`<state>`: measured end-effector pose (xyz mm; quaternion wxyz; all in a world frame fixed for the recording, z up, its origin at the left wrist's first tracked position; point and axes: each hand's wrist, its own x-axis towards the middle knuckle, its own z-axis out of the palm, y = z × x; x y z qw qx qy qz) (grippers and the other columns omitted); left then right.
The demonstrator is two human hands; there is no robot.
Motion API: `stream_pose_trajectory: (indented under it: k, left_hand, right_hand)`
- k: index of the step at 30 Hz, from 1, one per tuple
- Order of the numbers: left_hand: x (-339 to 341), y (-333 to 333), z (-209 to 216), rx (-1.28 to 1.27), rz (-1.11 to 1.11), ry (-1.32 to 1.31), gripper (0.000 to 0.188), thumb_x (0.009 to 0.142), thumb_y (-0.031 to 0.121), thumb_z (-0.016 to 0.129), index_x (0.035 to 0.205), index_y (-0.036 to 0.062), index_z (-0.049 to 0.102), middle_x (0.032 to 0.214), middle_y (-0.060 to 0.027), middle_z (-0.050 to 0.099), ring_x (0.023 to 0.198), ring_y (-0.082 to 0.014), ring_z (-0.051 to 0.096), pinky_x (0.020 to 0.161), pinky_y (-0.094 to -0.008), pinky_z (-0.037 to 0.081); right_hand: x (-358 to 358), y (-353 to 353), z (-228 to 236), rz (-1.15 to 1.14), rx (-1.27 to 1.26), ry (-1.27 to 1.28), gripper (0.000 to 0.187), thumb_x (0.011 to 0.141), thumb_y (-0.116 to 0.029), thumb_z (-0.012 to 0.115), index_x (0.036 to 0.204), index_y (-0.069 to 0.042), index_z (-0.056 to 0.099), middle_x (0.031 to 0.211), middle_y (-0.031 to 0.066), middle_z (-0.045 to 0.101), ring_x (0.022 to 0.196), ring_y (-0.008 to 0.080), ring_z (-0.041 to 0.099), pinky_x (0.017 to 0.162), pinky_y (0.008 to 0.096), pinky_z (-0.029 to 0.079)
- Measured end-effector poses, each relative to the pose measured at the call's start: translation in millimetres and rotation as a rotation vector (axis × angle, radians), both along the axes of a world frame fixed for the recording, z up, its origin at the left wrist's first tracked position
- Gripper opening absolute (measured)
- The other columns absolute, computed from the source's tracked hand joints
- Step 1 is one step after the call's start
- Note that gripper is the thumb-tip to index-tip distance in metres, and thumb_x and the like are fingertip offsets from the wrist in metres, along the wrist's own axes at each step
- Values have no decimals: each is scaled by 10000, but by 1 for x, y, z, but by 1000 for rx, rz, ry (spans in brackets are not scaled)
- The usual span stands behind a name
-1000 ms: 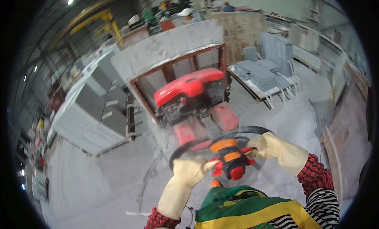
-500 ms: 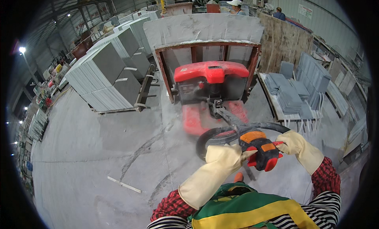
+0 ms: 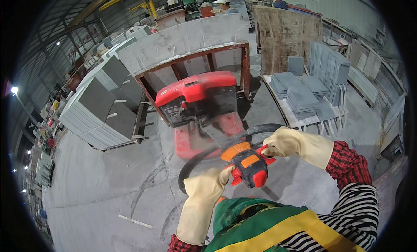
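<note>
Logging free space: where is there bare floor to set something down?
Broadest: floor between the left slab stack and left hand, around a thin strip. Narrower: between the red truck and tile pallet. Crowded: the handle, gripped by that hand and the right hand.

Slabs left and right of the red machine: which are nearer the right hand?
The bluish-grey slabs on the right, beyond the gloved right hand, several lying flat. The paler, blockier stacks stand left of the red machine.
</note>
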<state>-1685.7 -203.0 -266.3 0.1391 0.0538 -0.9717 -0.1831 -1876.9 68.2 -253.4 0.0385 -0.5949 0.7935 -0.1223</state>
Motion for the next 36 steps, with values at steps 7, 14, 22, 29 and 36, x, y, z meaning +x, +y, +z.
stream_pose_trajectory:
  k: [7,14,22,29,36]
  left_hand:
    - [-51,-2,18,-102,41,-124,574,982,642,495,781,170,753,765,-94,735,699,-318,705,619,-475,494]
    - [-110,-81,-1,-16,-38,156,462,885,521,731,644,127,708,564,-92,641,494,-293,615,495,-416,469]
    - [-169,-153,13,205,-66,81,519,978,494,620,727,50,716,524,-85,611,440,-189,624,446,-326,475]
    - [-216,-234,-54,41,-80,146,574,1002,569,549,762,84,741,596,-140,627,553,-329,655,523,-413,495]
    - [-301,-199,-28,53,-4,-7,487,999,525,577,841,112,783,568,-79,666,520,-234,665,564,-362,524]
  right_hand:
    - [-64,-10,-3,43,101,104,340,1028,-462,531,1110,-163,672,963,107,716,807,367,681,667,456,542]
    - [-94,-79,24,-173,196,-98,551,1040,-587,407,1075,-119,697,950,166,729,903,396,690,800,479,539]
    - [-139,-153,28,-278,190,-225,716,1005,-676,366,1085,-76,749,983,194,754,981,394,717,895,490,535]
    - [-188,-207,-28,-235,179,-147,717,1015,-672,372,1015,-59,745,907,183,752,908,409,720,825,504,552]
    - [-280,-198,-16,-242,180,-179,625,1007,-638,419,1050,-98,732,954,193,745,922,414,710,829,497,550]
